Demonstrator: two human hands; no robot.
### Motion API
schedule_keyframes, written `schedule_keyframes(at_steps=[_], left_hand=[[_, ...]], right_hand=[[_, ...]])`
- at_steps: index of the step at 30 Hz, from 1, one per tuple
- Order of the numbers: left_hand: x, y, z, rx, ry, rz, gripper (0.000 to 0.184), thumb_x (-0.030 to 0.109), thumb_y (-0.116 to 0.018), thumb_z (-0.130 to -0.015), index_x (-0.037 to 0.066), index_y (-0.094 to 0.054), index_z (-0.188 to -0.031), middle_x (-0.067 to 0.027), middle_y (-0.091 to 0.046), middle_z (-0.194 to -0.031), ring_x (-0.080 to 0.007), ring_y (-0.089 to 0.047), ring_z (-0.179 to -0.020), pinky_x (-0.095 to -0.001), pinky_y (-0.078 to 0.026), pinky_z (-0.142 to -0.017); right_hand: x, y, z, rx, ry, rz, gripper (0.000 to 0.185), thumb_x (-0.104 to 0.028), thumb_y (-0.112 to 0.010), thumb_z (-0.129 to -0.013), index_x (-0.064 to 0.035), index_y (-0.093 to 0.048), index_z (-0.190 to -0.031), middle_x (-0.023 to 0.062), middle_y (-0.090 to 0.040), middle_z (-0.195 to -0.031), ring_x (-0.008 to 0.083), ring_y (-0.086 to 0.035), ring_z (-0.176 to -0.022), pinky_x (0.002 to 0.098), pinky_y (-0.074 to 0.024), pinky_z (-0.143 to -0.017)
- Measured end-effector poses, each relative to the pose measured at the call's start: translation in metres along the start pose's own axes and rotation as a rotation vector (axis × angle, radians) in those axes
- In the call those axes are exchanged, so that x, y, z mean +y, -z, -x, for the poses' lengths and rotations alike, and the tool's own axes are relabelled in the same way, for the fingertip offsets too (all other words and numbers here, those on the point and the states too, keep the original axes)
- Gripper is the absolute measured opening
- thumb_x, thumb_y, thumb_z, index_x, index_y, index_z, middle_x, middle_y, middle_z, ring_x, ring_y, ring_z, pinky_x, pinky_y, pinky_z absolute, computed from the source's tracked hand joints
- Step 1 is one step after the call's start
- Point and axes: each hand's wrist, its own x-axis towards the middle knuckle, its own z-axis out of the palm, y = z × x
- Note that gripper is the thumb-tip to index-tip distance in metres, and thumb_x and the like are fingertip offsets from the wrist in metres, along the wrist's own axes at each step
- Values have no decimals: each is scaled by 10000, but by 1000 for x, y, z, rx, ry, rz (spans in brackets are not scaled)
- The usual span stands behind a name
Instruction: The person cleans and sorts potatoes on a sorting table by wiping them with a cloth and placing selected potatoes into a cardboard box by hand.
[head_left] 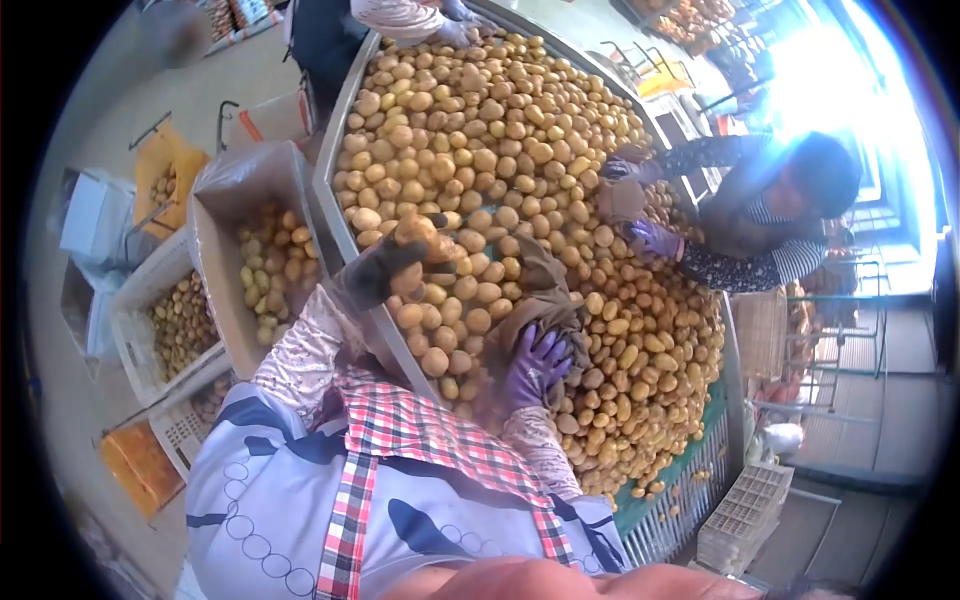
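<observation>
A heap of round, yellow-brown potatoes [480, 110] covers the big metal-edged sorting table before me. My left hand [375, 272], in a dark glove, is closed around at least one potato [425, 238] near the table's left edge. Closer to my body, my right hand [540, 365] wears a purple glove and is pressed on a bunched brown cloth [545, 300]. Its fingers are bent into the cloth, which lies over the potatoes. Whatever is under the cloth is hidden.
A lined cardboard box [240, 185] with potatoes stands left of the table, beside a white crate [135, 325]. Across the table a co-worker's purple-gloved hands [655, 240] hold a brown cloth. Another person's gloved hand [455, 32] reaches in at the far end. Stacked crates [740, 515] stand at right.
</observation>
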Motion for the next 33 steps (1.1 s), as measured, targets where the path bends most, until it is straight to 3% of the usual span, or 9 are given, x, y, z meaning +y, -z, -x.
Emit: schedule_keyframes(at_steps=[3, 7, 12, 15, 20, 21, 22, 29, 33], left_hand=[[12, -11, 10, 46, -84, -296, 533, 204, -661, -870, 53, -447, -1333, -85, -601, -1165, -178, -611, -1017, -269, -514, -747], [-6, 4, 9, 9, -224, -259, 512, 343, -645, -894, 36, -492, -1274, -80, -598, -1113, -193, -591, -1007, -338, -465, -925], [-18, -31, 39, 125, 64, 217, 445, 527, -536, -933, 84, -578, -947, -31, -539, -781, -156, -528, -766, -300, -443, -711], [-60, 27, 34, -40, 20, 228, 439, 528, -497, -945, 97, -573, -918, -37, -567, -780, -160, -582, -717, -262, -461, -573], [-56, 13, 47, 569, -123, -35, 281, 337, -452, -979, 89, -583, -957, -82, -563, -761, -215, -541, -553, -329, -449, -464], [-48, 0, 52, 650, -31, 55, 254, 302, -471, -967, 92, -574, -1065, -111, -589, -875, -225, -589, -670, -344, -518, -555], [-62, 28, 44, 288, -6, 477, 317, 273, -489, -960, 88, -514, -1217, -129, -581, -1014, -239, -597, -771, -365, -555, -644], [-52, 25, 1, -30, 50, 419, 271, 308, -465, -948, 70, -576, -1013, -78, -597, -964, -190, -600, -812, -317, -517, -672], [-84, 49, -27, -30, -296, -471, 604, 165, -755, -792, 37, -441, -1293, -135, -565, -1210, -265, -589, -1075, -391, -503, -928]], right_hand=[[9, -4, -32, 41, -8, -58, 386, -222, -489, -894, -173, -530, -1275, 179, -516, -1232, 374, -459, -1196, 588, -353, -952], [10, -13, -108, -15, -151, -99, 248, -227, -504, -896, -168, -612, -1111, 132, -577, -1111, 331, -526, -1071, 525, -406, -848], [-9, -15, -114, -197, -65, -101, 167, -254, -500, -908, -191, -626, -999, 83, -609, -1030, 287, -561, -997, 505, -403, -824], [0, -22, -76, 41, 66, -183, 195, -253, -481, -922, -165, -618, -1029, 54, -641, -1017, 251, -592, -989, 444, -419, -846], [27, -21, -60, -57, -11, -789, 170, -186, -644, -843, -79, -683, -970, 79, -668, -914, 222, -628, -856, 359, -479, -771], [32, -37, -57, -96, -214, -1169, 110, -107, -635, -845, -27, -676, -908, 67, -650, -874, 160, -603, -796, 320, -496, -734], [35, -21, -51, -73, -209, -1289, 116, -99, -630, -851, -20, -672, -925, 60, -647, -877, 153, -601, -809, 315, -496, -747], [80, 57, -22, 418, -499, -1926, 234, -154, -559, -942, 22, -616, -1085, 49, -631, -986, 170, -594, -918, 321, -499, -828], [67, 105, -11, 661, -509, -1945, 297, -183, -539, -965, 29, -575, -1169, 87, -589, -1143, 187, -580, -1015, 332, -496, -865]])
